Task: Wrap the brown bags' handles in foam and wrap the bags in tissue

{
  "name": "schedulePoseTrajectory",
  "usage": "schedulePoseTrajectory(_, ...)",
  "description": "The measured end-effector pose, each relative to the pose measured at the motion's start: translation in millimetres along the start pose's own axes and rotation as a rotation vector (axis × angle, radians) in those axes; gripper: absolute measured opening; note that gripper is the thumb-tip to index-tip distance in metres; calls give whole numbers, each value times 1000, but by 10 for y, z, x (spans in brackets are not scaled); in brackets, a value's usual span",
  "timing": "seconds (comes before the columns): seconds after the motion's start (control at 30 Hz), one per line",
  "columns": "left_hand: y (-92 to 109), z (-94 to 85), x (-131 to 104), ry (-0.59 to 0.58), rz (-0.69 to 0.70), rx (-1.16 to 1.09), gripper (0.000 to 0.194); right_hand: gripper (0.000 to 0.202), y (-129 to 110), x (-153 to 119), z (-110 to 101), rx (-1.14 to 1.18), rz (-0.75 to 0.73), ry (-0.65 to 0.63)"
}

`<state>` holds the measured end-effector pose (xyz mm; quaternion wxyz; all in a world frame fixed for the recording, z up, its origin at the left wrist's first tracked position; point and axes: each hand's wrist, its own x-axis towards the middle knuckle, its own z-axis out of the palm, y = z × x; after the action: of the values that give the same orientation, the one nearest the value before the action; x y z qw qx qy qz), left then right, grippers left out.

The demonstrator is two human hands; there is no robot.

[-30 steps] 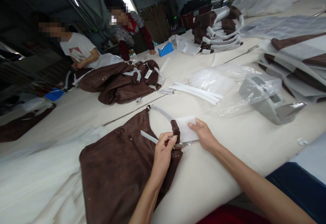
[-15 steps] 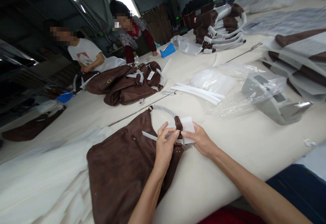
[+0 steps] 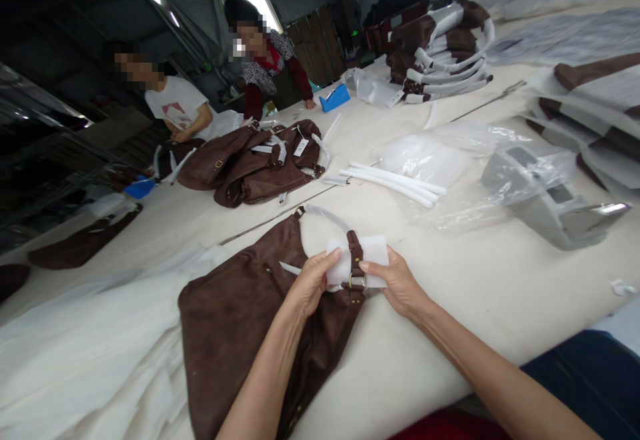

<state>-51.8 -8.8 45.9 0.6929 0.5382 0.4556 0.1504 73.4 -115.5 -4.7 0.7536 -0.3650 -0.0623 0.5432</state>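
Observation:
A brown leather bag [image 3: 240, 307] lies on the pale table in front of me, its strap partly wrapped in white. Behind the strap's buckle end [image 3: 355, 260] is a small white translucent sheet [image 3: 375, 251], spread out to both sides. My left hand [image 3: 313, 280] pinches the sheet's left edge, thumb on top. On the other side, my right hand [image 3: 400, 280] grips the right edge, with its thumb reaching to the strap beside the brass buckle.
White foam tubes [image 3: 395, 183] and clear plastic [image 3: 430, 153] lie beyond the bag. A grey tape dispenser [image 3: 555, 193] stands right. More brown bags [image 3: 260, 167] lie farther back, near two people. White sheets [image 3: 100, 353] cover the left side.
My left hand has moved off the strap, down and left, onto the sheet's left edge. The sheet now shows on both sides of the strap. The whole view has shifted slightly.

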Motion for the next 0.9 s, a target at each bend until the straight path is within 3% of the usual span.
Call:
schedulePoseTrajectory(0.23,72,121,32,-9,142,84,43,40,17,-107,-112,-165,11,-117)
schedulePoseTrajectory(0.43,100,154,-21,-78,138,158,45,39,47,-144,-119,-173,-13,-20)
schedulePoseTrajectory(0.57,30,183,13,-30,182,161,46,36,40,-199,-115,-204,-38,27)
schedulePoseTrajectory(0.77,-33,203,2,6,213,115,41,36,102,-312,-216,66,1,-38)
schedulePoseTrajectory(0.9,-27,196,-64,-16,216,118,42,31,192,-314,-109,82,-23,-28)
